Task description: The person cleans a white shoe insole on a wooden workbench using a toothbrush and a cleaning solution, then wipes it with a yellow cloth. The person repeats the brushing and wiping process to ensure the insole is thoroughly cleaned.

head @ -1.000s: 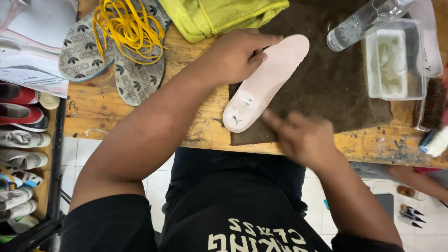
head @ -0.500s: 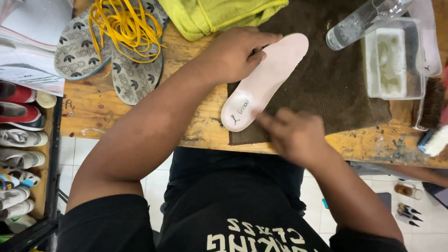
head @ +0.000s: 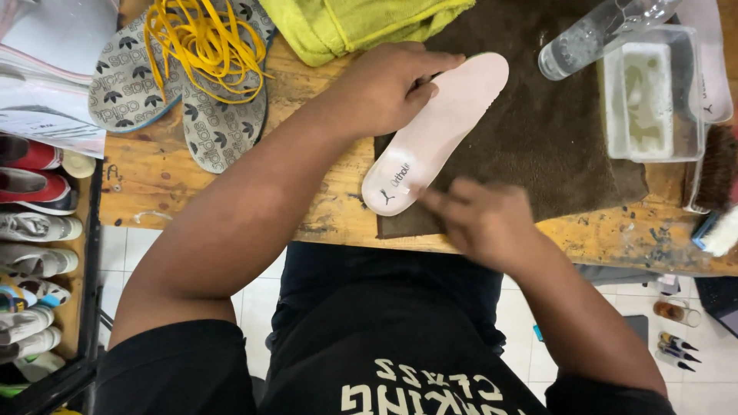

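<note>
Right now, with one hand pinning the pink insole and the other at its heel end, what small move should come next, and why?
Probably a short rub along the heel end. The left hand presses the pale pink insole flat on the brown towel, so it looks steady, and the right hand has fingertips at the printed heel, blurred as if moving. Whether they hold anything is unclear.

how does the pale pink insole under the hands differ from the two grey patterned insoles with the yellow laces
The pale pink insole is plain apart from a small print at the heel; the two grey patterned insoles are printed all over. The pink one lies alone on the brown towel, held by the left hand with the right hand at its heel; the grey ones lie untouched on bare wood under yellow laces. All lie flat.
</note>
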